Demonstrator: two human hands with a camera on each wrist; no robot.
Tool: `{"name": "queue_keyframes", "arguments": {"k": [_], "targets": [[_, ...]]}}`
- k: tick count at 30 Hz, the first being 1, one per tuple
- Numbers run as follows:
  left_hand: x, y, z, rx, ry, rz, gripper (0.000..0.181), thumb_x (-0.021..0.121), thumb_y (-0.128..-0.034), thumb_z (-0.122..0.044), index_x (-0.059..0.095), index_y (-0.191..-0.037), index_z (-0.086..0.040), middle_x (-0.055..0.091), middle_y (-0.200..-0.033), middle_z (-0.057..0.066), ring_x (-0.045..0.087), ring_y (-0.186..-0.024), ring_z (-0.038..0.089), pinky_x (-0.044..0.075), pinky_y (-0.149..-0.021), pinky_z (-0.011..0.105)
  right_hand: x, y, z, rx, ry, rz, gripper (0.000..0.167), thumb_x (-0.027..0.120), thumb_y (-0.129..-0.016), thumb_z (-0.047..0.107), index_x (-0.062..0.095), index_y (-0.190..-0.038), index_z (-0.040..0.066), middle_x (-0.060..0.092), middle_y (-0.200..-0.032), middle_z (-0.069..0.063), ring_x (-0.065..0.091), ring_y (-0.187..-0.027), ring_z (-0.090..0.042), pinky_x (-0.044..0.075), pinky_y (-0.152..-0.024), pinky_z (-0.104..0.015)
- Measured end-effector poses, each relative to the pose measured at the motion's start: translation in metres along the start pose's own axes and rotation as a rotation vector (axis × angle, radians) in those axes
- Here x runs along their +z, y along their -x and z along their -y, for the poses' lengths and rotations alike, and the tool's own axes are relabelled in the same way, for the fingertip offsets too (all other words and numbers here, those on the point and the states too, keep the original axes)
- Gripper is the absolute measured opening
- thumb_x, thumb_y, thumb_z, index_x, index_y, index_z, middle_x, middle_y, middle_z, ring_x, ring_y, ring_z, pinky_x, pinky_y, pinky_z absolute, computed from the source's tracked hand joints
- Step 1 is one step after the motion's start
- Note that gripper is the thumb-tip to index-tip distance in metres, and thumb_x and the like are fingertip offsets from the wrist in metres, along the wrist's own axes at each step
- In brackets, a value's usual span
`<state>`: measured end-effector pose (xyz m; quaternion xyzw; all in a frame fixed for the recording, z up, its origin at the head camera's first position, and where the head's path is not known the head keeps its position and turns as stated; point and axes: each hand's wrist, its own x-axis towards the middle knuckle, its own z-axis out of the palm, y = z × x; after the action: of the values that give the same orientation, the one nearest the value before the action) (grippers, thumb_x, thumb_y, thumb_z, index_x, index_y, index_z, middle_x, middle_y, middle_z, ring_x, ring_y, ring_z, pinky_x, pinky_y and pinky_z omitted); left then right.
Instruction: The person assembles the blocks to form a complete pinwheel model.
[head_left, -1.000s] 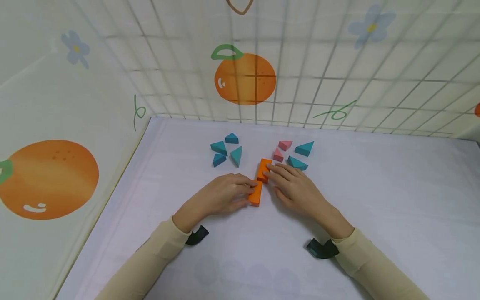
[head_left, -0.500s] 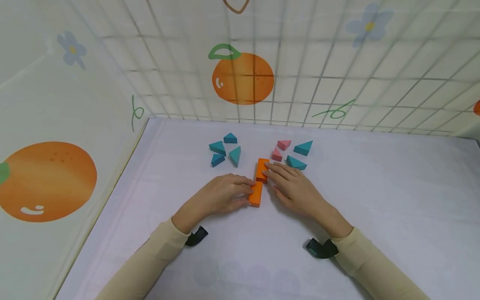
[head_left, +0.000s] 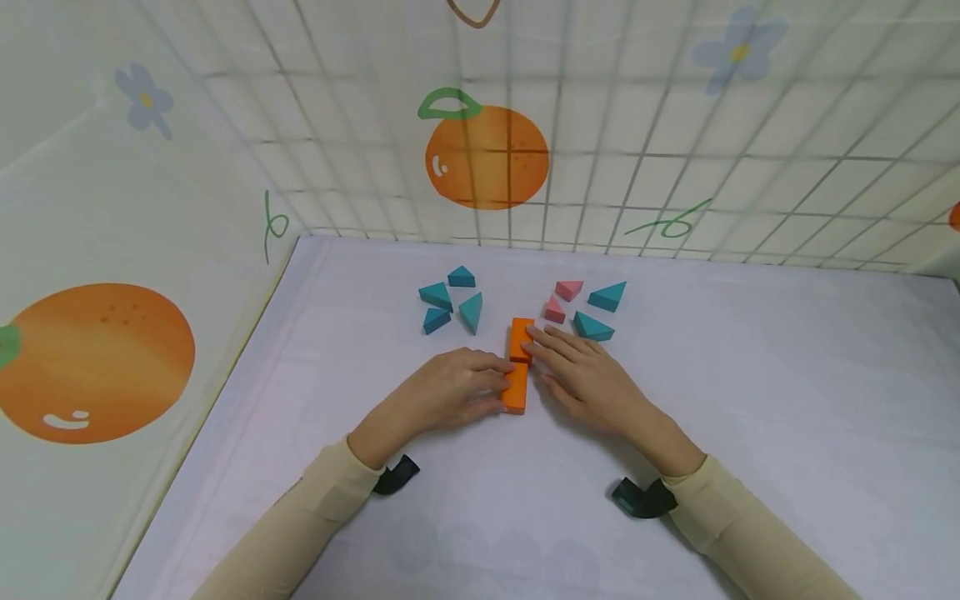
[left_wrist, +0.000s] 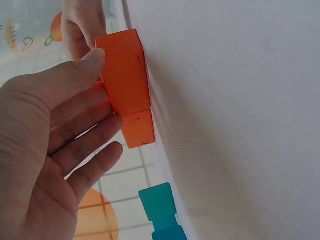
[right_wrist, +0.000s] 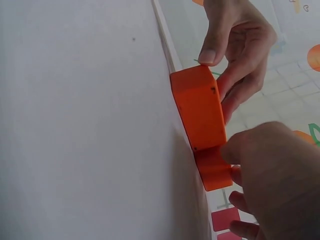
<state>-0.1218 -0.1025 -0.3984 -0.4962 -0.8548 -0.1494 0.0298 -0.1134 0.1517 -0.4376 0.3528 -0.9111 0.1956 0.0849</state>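
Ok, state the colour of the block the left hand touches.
The block is orange, clearest in the left wrist view.

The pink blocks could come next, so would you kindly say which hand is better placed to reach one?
Probably the right hand: its fingers, touching the farther orange block, lie close to the pink blocks. The left hand, at the nearer orange block, is farther away.
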Motion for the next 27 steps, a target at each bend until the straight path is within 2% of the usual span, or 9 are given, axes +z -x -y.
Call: {"name": "queue_keyframes", "arguments": {"k": [11, 21, 27], "targets": [[0.0022, 0.0007, -0.0010, 0.023, -0.025, -0.032, 0.028, 0.079, -0.0835, -0.026, 0.077, -0.105, -0.009, 0.071, -0.115, 0.003, 0.066, -0.109, 0.018, 0.053, -0.097, 0.033, 0.0025, 0.0004, 0.0003, -0.012, 0.007, -0.025, 0.051, 0.061, -0.094, 0.023, 0.050, -0.144, 0.016, 0.041, -0.154, -0.005, 0.037, -0.142, -0.026, 0.036, -0.112, -0.052], [0.0016, 0.0009, -0.0013, 0.010, -0.044, 0.013, 0.031, 0.076, -0.0863, -0.027, 0.075, -0.111, -0.008, 0.070, -0.120, 0.003, 0.065, -0.114, 0.017, 0.052, -0.098, 0.031, 0.0029, 0.0012, 0.0016, 0.006, -0.010, 0.001, 0.051, 0.060, -0.096, 0.024, 0.049, -0.145, 0.017, 0.042, -0.154, -0.005, 0.037, -0.142, -0.026, 0.034, -0.113, -0.054], [0.0024, 0.0010, -0.0010, 0.026, -0.044, -0.012, 0.029, 0.077, -0.0853, -0.025, 0.076, -0.108, -0.007, 0.071, -0.116, 0.003, 0.066, -0.110, 0.018, 0.053, -0.097, 0.032, 0.0028, 0.0011, 0.0024, 0.000, -0.006, 0.001, 0.050, 0.060, -0.096, 0.025, 0.050, -0.144, 0.017, 0.043, -0.153, -0.005, 0.038, -0.142, -0.026, 0.035, -0.112, -0.054]]}}
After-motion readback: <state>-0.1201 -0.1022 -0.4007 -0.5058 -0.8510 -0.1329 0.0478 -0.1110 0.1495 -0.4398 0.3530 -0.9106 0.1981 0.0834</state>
